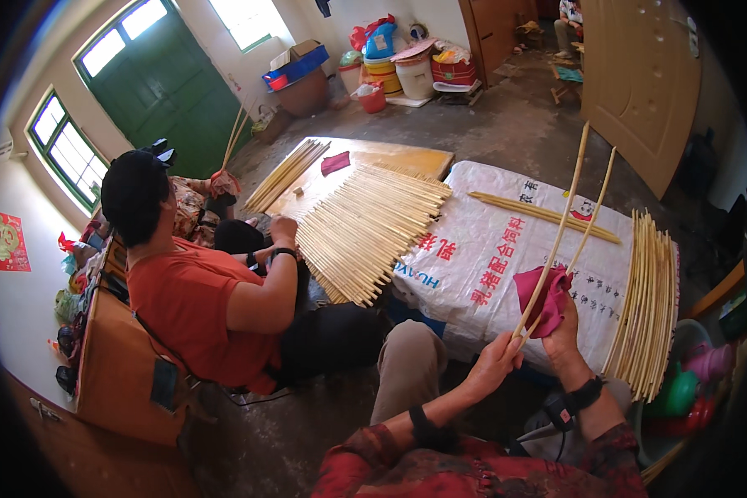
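My left hand (491, 367) is closed on the lower ends of two long, thin plant stalks (565, 214), which tilt up and away to the right. A crumpled magenta cloth (560, 292) wraps around the stalks just above it. My right hand (563, 339) grips that cloth from the right side; its fingers are partly hidden by it. In front of me a white printed sack (481, 183) covers the table. A few loose stalks (548, 218) lie across it, and a row of many stalks (643, 307) rests along its right edge.
To my left, a co-worker in an orange shirt (203, 290) sits at a wooden table (390, 152) with a fanned layer of stalks (365, 228), another pile and a magenta cloth. A tub (689, 340) with coloured items stands at right. Buckets (415, 76) line the far wall.
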A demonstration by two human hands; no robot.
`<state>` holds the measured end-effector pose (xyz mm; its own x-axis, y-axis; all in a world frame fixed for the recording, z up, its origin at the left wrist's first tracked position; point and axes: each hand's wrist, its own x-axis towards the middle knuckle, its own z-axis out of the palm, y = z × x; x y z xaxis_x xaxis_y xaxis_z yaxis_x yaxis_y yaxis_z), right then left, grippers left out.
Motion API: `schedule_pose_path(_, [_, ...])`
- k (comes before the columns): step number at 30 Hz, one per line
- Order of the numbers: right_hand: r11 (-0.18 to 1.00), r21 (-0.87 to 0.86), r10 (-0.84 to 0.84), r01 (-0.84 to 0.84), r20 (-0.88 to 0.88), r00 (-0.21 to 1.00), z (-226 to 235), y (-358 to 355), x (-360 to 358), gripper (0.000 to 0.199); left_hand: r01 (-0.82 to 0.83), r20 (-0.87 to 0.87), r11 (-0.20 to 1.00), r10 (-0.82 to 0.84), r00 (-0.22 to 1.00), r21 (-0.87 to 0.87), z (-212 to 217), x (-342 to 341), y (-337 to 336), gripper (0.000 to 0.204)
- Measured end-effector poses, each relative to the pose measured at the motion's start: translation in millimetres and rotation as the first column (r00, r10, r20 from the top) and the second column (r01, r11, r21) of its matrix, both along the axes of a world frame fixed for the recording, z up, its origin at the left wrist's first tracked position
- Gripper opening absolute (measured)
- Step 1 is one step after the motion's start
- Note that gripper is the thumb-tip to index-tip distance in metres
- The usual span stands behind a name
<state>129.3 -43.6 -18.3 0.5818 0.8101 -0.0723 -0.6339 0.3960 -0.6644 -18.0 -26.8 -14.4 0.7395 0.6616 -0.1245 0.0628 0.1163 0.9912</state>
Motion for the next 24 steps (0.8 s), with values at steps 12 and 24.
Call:
schedule_pose_path(12, [0.993, -0.054, 0.105, -0.109, -0.078, 0.991, 0.8, -1.9, 0.1, 0.022, -0.035, -0.022, 0.99, 0.039, 0.999, 0.137, -0.9, 2.1, 1.2, 0.017])
schedule_pose_path(24, [0.993, -0.11, 0.052, -0.037, 0.133, 0.99, 3.0, -2.2, -22.7, 0.023, -0.116, 0.01, 0.983, 0.116, 0.993, 0.138, -10.5, 24.1, 10.4, 0.012])
